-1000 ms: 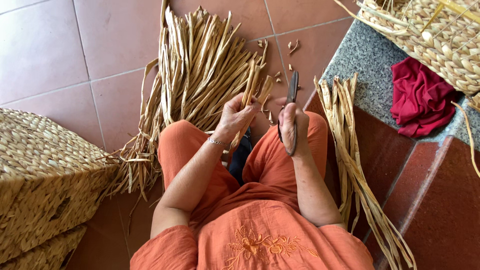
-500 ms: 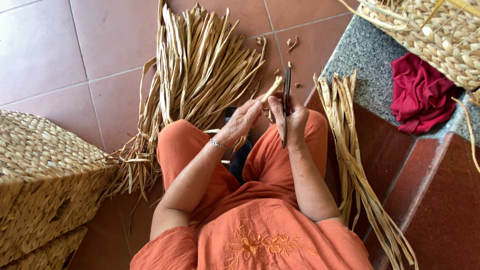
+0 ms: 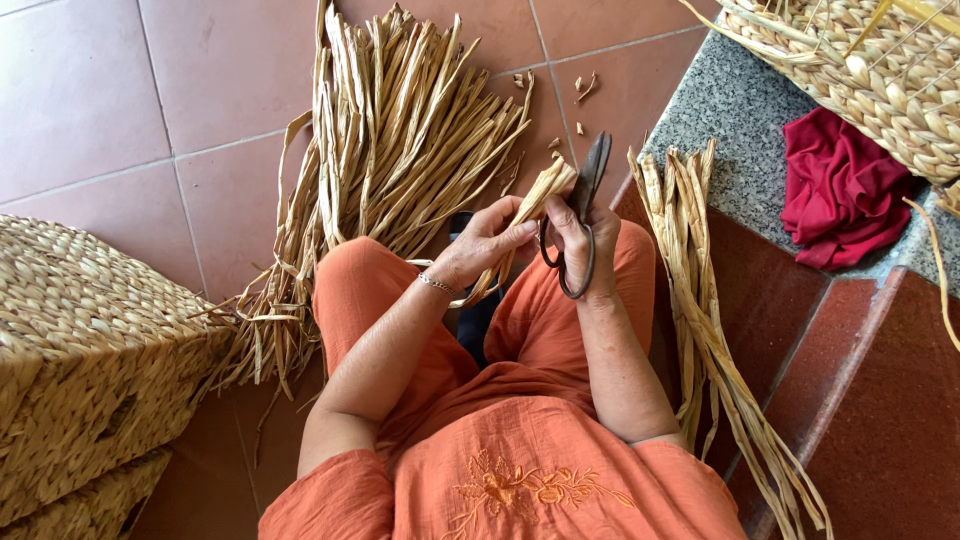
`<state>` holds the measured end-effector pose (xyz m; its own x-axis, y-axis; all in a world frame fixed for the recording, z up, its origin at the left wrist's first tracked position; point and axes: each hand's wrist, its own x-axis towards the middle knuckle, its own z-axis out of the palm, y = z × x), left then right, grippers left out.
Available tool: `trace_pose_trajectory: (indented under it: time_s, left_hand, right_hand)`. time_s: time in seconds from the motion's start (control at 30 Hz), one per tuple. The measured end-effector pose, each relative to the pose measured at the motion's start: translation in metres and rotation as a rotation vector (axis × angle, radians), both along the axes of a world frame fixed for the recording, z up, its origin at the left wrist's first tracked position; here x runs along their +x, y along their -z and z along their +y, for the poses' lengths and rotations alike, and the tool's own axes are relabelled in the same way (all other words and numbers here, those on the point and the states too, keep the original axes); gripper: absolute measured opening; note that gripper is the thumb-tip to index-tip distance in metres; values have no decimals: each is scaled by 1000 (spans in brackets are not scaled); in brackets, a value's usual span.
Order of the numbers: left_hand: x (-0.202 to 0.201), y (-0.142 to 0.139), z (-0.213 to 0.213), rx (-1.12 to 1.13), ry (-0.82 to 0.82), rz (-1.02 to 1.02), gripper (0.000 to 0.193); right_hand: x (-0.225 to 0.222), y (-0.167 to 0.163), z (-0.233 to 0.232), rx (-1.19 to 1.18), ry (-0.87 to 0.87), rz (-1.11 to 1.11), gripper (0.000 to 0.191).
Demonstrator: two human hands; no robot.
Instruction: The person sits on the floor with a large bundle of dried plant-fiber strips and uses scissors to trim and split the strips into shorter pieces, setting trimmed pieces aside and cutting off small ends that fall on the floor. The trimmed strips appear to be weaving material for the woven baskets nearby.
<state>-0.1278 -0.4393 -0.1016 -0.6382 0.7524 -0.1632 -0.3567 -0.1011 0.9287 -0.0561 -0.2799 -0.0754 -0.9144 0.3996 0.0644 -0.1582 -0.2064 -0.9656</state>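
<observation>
— Pinching what, there in your left hand (image 3: 487, 243)?

— One dry, flat straw strip (image 3: 535, 205), papery and ribbed, its cut end beside the blades. My right hand (image 3: 588, 238) is closed through the loops of dark metal scissors (image 3: 583, 205), which point up above my knees.

— And the rest of the straw?

— A fanned pile of strips (image 3: 400, 130) lies on the smooth terracotta floor tiles (image 3: 150, 110); a thinner bundle (image 3: 700, 300) leans by the speckled stone ledge (image 3: 730, 110).

— Containers?

— A coarse woven basket (image 3: 90, 350) sits at my left, its contents hidden. A second basket (image 3: 860, 60) stands on the ledge beside a crumpled red cloth (image 3: 840, 190).
</observation>
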Motion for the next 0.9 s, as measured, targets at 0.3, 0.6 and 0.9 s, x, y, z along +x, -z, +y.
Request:
trace_pose_trajectory:
  time_s: [0.3,0.6,0.9]
  left_hand:
    - [4,5,2,59,-139,-64,18]
    - [-4,5,1,76,-338,-104,11]
    - [-3,4,1,58,-331,-109,13]
  right_hand:
    - [2,16,5,29,14,-35,22]
    - [3,29,6,409,-185,-72,58]
    - [6,33,7,859,-57,-150,67]
